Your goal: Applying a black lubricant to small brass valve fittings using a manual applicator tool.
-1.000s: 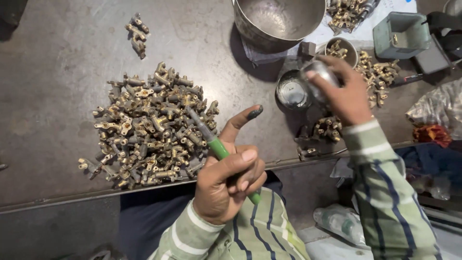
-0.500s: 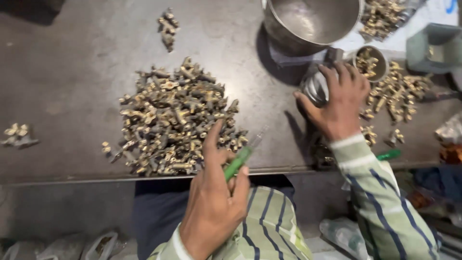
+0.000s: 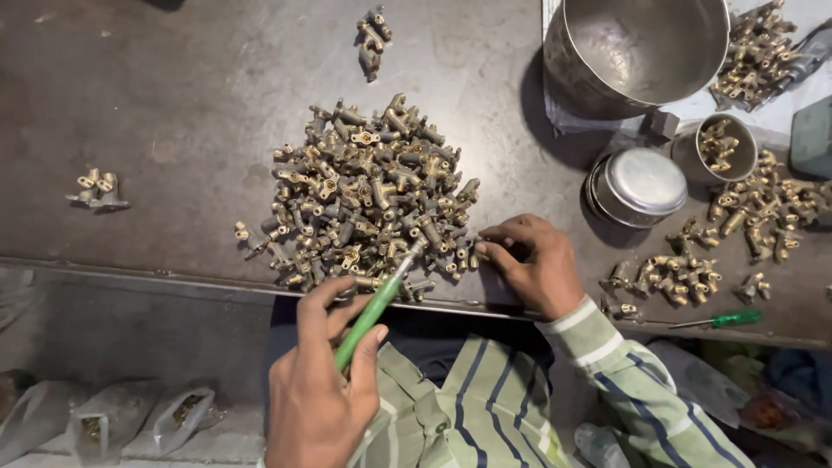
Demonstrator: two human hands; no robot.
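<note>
One large heap of brass fittings (image 3: 368,195) is seen in the middle of the dark metal table (image 3: 173,95), too many to be counted. Four smaller groups are set apart from it: a cluster (image 3: 373,39) at the top, a few pieces (image 3: 98,191) at the far left, a loose group (image 3: 666,273) near the right front edge, and a spread (image 3: 767,208) further right. More fittings are piled at the top right corner (image 3: 754,56).

One green-handled screwdriver (image 3: 374,305) is clamped in the left hand (image 3: 321,390), fingers closed around the handle, its metal tip lying against the front edge of the heap. The right hand (image 3: 533,260) is laid on the table at the right edge of the heap, its fingertips (image 3: 485,247) pinched together on a fitting there.

Three steel vessels are counted: one big bowl (image 3: 637,52) at the top, one small lidded tin (image 3: 641,184) below it, and one small cup (image 3: 726,146) filled with fittings. A second green-handled screwdriver (image 3: 715,321) is laid at the table's right front edge. Plastic bags (image 3: 104,420) holding small parts are seen below the table at the left.
</note>
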